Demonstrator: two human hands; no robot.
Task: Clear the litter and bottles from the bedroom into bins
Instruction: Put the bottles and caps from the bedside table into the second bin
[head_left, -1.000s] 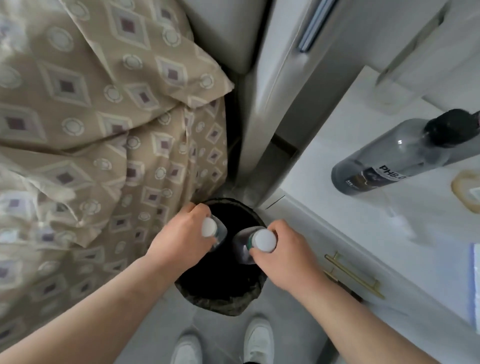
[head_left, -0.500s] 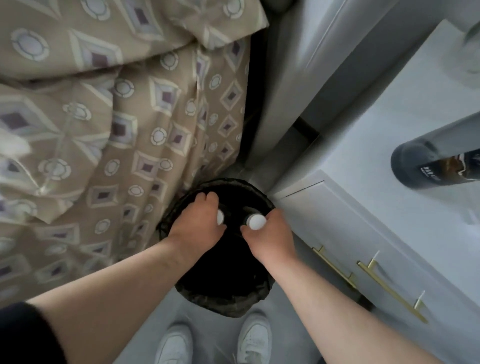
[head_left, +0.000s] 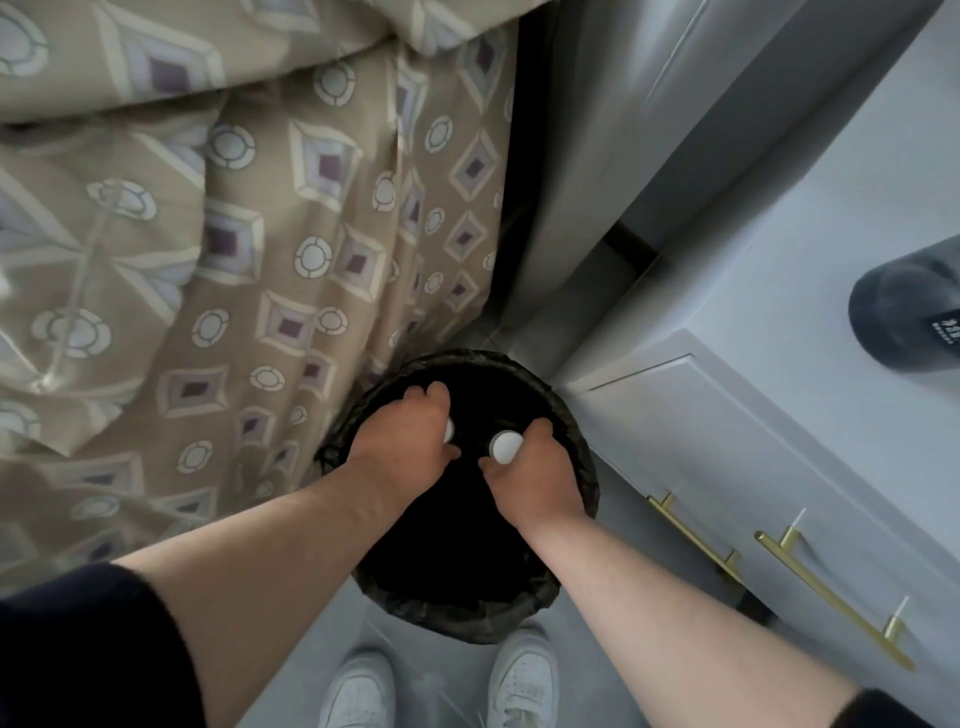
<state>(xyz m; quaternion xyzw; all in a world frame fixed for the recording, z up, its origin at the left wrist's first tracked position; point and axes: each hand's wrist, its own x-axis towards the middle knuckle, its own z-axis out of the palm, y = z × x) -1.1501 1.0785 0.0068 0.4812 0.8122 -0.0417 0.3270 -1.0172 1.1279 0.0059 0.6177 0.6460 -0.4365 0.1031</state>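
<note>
A person is standing over a small round bin (head_left: 583, 457) on a smooth grey floor (head_left: 301, 649), looking straight down, and both bare forearms are reaching into its mouth. A crinkled, glossy black plastic liner (head_left: 457, 618) is folding over the rim, and the inside is showing only as darkness.

The left hand (head_left: 410, 441) is curling its grip around the neck of a bottle (head_left: 449, 430); only a sliver of its flat, round white cap is peeking out beside the knuckles. The right hand (head_left: 535, 480) is holding a second bottle (head_left: 507, 447) in the same closed grip, with the full white disc of its cap facing up between thumb and forefinger. Both bottles are sitting upright within the bin's opening, side by side and slightly apart, their bodies hidden in the dark below the hands.

To the left, a soft beige bedspread (head_left: 249, 270) printed with diamonds and ringed circles is draping in folds down beside the bin. To the right, a matte pale grey bedside table (head_left: 737, 426) is standing close to the bin, its drawer fronts carrying slim brass bar handles (head_left: 831, 597). On the table's top, a dark smoky bottle (head_left: 906, 322) is jutting in from the right edge, mostly cut off. Nearest the viewer, two white sneakers (head_left: 358, 691) are pointing toward the bin, and a dark sleeve (head_left: 78, 649) is covering the left upper arm.
</note>
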